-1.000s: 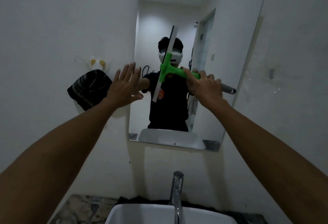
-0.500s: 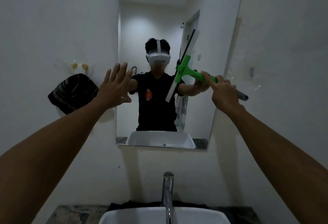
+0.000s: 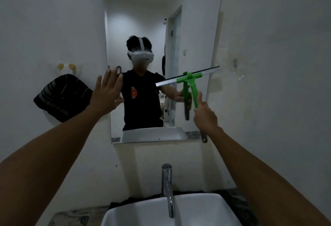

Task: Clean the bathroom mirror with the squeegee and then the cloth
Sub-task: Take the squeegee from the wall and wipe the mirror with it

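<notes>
Head cam is all I've got here, looking at the mirror (image 3: 161,19) above the sink (image 3: 197,207). My right hand (image 3: 204,116) is wrapped around the lower part of the squeegee (image 3: 189,79) handle, blade up near the mirror's right edge, about halfway up the glass. Blade is tilted, right end higher, and seems to be against the glass or just off it (honestly can't tell which from this angle). My left hand (image 3: 107,93) is wide open, fingers spread, holding nothing, at the mirror's left edge, apparently bracing there.

The squeegee is bright green plastic, T-shaped, with a long thin pale blade strip edged in black and a darker grip at the bottom of the handle. I'd guess it's light and stiff, with only the rubber edge flexing. Holding low on the handle gives reach, but I'd expect the blade to wobble or skip if pressure goes uneven, so a grip nearer the crossbar might track flatter. Glass is the fragile bit, so firm, not hard.

The cloth (image 3: 62,96), dark and striped, hangs on the wall just left of the mirror, under two yellow hooks (image 3: 66,66). Looks soft and floppy, easy to grab anywhere. It's for the second step, not yet touched.
</notes>
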